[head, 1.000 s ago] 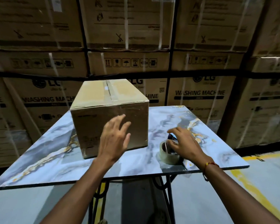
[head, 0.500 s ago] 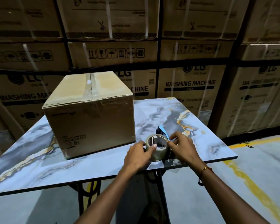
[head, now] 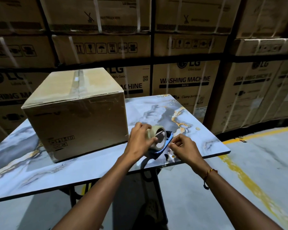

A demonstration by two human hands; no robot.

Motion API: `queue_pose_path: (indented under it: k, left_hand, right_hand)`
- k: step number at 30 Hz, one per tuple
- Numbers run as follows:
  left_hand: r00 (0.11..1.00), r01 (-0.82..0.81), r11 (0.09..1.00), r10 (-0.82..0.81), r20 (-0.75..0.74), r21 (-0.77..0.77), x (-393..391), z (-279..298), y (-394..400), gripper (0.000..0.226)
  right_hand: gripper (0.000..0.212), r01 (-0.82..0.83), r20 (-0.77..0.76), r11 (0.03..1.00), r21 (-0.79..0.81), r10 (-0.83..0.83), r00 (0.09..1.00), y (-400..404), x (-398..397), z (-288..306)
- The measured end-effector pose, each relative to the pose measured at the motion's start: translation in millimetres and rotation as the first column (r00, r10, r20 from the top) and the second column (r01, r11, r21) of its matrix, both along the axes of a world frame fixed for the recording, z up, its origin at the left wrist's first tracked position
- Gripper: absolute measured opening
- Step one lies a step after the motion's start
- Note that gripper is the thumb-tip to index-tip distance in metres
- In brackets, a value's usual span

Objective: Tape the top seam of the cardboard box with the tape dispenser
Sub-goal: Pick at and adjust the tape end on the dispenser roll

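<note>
Nearest the camera, two bare forearms reach forward over the near edge of the table [head: 40, 166], a marble-patterned slab in blue-grey with gold veins, standing on a dark metal frame above a grey concrete floor [head: 256, 171] marked with a yellow painted line. The right wrist carries a thin thread bracelet [head: 208, 173]. The left hand [head: 140, 143] is clenched around the tape dispenser [head: 158, 140], its grip wrapped over the pale roll of clear tape with the thumb pressed against the roll's open face; the dispenser's blue and dark body shows just right of and below the roll, at the table's near right part. The right hand [head: 184, 148] is just beside it, its grip pinched shut on the free end of the tape, a glossy clear strip that hangs down toward the table edge. Left of the hands and a little farther back sits the cardboard box [head: 76, 120], resting flat on the table, closed, with a strip of clear tape visible along its top centre seam and small printed marks low on its near face. Neither hand touches the box. Behind the table rises a wall of large stacked cartons [head: 186, 80] printed with washing machine lettering and handling symbols, bound with pale straps.
</note>
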State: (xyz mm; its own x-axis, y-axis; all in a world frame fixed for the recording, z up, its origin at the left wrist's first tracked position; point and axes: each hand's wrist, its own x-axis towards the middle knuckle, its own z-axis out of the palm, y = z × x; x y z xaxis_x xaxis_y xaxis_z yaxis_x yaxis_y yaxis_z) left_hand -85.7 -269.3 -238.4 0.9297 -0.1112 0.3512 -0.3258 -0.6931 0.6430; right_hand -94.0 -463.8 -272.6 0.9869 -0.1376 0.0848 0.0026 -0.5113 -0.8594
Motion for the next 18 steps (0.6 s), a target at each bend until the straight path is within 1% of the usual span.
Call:
queue_pose_path:
  k: [2, 3, 4, 6, 8, 9, 11, 13, 14, 15, 17, 18]
  left_hand:
    - [0.998, 0.064, 0.997, -0.065, 0.013, 0.045, 2, -1, 0, 0.045]
    - [0.998, 0.058, 0.997, -0.06, 0.024, 0.048, 3, -3, 2, 0.044]
    - [0.999, 0.018, 0.999, -0.02, 0.043, 0.038, 4, -7, 4, 0.043]
    - [0.985, -0.14, 0.99, 0.139, 0.098, -0.001, 2, -17, 8, 0.034]
    - [0.956, -0.268, 0.963, 0.266, 0.122, -0.005, -5, -29, 11, 0.017]
    - [0.952, -0.286, 0.958, 0.282, 0.117, 0.02, -11, -35, 11, 0.019]
    - [0.971, -0.218, 0.971, 0.206, 0.12, 0.098, -19, -50, 9, 0.023]
    - [0.989, -0.101, 0.977, 0.079, 0.124, 0.185, -23, -62, 7, 0.018]
    - [0.993, -0.055, 0.972, 0.03, 0.112, 0.227, -23, -67, 6, 0.022]
    - [0.996, -0.019, 0.966, -0.004, 0.089, 0.259, -22, -71, 5, 0.031]
    - [0.998, 0.017, 0.962, -0.033, 0.053, 0.272, -19, -74, 4, 0.046]
    - [0.998, 0.028, 0.964, -0.042, 0.047, 0.264, -19, -74, 4, 0.049]
  right_hand:
    - [0.02, 0.034, 0.078, 0.991, -0.13, -0.024, 0.997, -11, 3, -4]
    - [0.025, 0.033, 0.098, 0.981, -0.19, -0.014, 0.995, -16, 4, -6]
    - [0.032, 0.022, 0.112, 0.967, -0.255, 0.007, 0.994, -20, 5, -9]
    - [0.05, -0.027, 0.11, 0.935, -0.354, 0.07, 0.991, -27, 10, -13]
    - [0.069, -0.094, 0.06, 0.912, -0.399, 0.128, 0.99, -31, 14, -16]
    - [0.077, -0.132, 0.021, 0.906, -0.403, 0.153, 0.988, -31, 15, -15]
    - [0.088, -0.209, -0.053, 0.908, -0.363, 0.204, 0.978, -32, 19, -15]
    - [0.092, -0.238, -0.081, 0.918, -0.318, 0.224, 0.971, -30, 22, -16]
    - [0.091, -0.227, -0.069, 0.927, -0.298, 0.216, 0.974, -28, 22, -17]
    - [0.089, -0.204, -0.05, 0.936, -0.286, 0.198, 0.979, -26, 21, -19]
    - [0.085, -0.148, 0.0, 0.947, -0.285, 0.155, 0.988, -20, 16, -22]
    - [0.085, -0.124, 0.031, 0.948, -0.292, 0.139, 0.99, -17, 13, -25]
